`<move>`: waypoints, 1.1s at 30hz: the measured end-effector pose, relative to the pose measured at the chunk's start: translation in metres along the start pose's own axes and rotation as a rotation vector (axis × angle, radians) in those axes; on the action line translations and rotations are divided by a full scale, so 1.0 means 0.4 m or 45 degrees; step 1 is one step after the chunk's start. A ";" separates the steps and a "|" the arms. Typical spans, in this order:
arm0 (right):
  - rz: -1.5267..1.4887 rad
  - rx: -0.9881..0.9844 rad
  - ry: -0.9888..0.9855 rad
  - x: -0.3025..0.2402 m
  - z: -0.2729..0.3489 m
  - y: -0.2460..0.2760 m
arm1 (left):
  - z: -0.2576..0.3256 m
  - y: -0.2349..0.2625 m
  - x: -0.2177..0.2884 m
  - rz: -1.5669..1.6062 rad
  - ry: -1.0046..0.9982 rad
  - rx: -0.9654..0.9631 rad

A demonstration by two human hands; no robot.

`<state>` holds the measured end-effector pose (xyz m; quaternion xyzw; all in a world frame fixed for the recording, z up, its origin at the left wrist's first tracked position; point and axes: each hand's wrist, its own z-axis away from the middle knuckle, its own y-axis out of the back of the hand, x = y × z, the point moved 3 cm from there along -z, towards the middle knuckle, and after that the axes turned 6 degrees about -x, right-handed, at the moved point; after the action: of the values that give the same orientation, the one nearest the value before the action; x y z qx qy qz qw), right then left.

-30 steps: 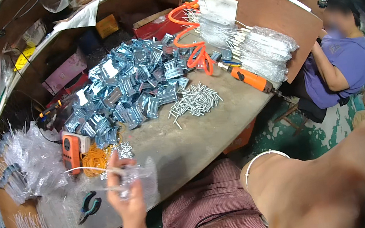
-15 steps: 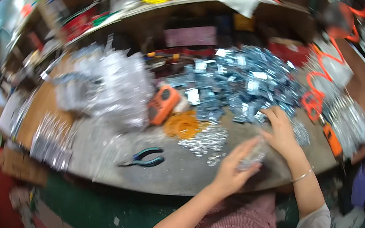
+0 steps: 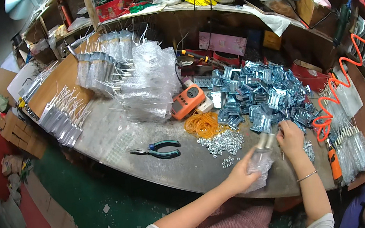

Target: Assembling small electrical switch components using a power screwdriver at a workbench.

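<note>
My left hand is closed around a bubble-wrapped part with two pale cylindrical ends pointing away from me. A shiny metal bracket lies just beyond those ends; whether it touches them I cannot tell. To the right, my right hand has its fingers curled together at the near edge of the heap of bluish metal brackets. What its fingertips hold, if anything, is hidden. Beside that hand is a small pile of screws. Left of the wrapped part lie many small nuts.
Pliers lie on the grey table. Orange rubber bands, an orange meter and bubble-wrapped parts sit behind. An orange screwdriver with a coiled cord is at right, beside more wrapped parts.
The view has shifted, and the blur has gone. The wrapped part now points away from me with its two ends showing. My right hand's fingers have drawn together by the brackets.
</note>
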<state>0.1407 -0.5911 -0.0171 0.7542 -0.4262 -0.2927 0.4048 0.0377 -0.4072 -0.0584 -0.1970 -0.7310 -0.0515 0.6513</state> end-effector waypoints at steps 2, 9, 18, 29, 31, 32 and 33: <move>-0.176 0.180 0.002 0.029 0.014 0.036 | -0.001 -0.002 0.031 0.420 0.082 -0.103; -2.061 0.167 -0.800 -0.045 0.150 0.117 | 0.053 0.028 0.028 1.157 0.571 -0.068; -1.046 -0.332 -0.948 0.009 0.297 0.132 | 0.074 -0.020 0.062 0.889 0.643 -0.001; -1.097 0.054 -0.495 -0.104 0.242 0.146 | 0.123 -0.056 0.051 0.717 0.768 -0.002; -1.117 0.303 -0.241 -0.173 0.213 0.196 | 0.126 -0.070 0.042 0.745 0.743 -0.050; -1.032 0.231 -0.146 -0.199 0.199 0.206 | 0.126 -0.079 0.051 0.754 0.744 -0.071; -0.992 0.189 -0.109 -0.215 0.186 0.202 | 0.120 -0.087 0.056 0.761 0.738 -0.100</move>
<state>0.0096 -0.5673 0.0233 0.8737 -0.1447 -0.4239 0.1896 -0.0210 -0.4185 -0.0375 -0.4024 -0.4258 0.0585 0.8083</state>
